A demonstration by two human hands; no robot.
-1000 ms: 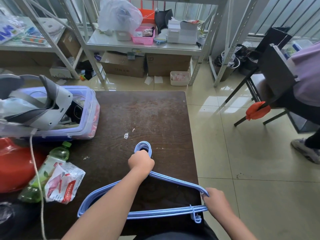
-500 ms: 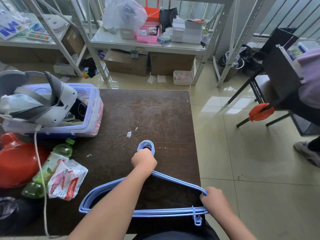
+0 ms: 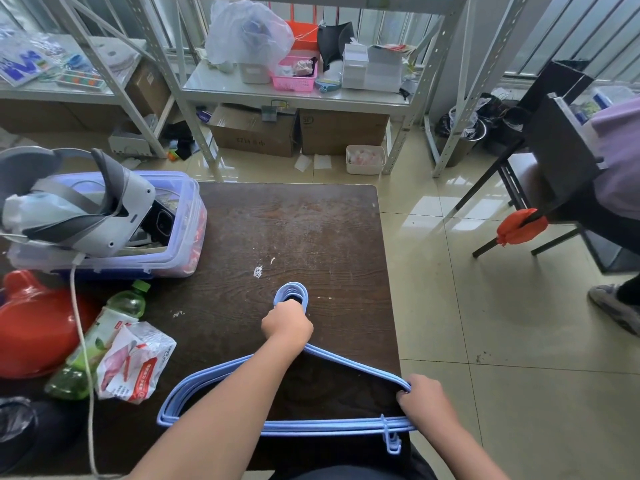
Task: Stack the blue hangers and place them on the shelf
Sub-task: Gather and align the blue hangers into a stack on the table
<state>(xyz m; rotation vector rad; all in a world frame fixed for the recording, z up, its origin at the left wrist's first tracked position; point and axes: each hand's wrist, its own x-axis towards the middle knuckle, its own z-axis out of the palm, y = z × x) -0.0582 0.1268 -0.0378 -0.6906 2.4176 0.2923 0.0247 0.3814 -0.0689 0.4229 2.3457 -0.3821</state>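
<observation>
Holding the bunch of thin blue plastic hangers (image 3: 311,426) at the near edge of the dark brown wooden table (image 3: 311,230), both hands grip it tight. The right hand (image 3: 424,398) curls round the right corner of the bunch, where the sloping arm meets the bottom bar. The left hand (image 3: 287,325) wraps round the necks, just under the hooks. The hangers lie flat on the table, and the stack looks done but is not on a shelf yet. The long bottom bars run left to right, near the person, and the hooks point away toward the grey metal shelf (image 3: 294,95) across the floor. I think the bunch could fan out and slip when lifted, because the hangers are thin and only held at two spots. The small clips hanging off the bottom bar could catch on the table edge too.
</observation>
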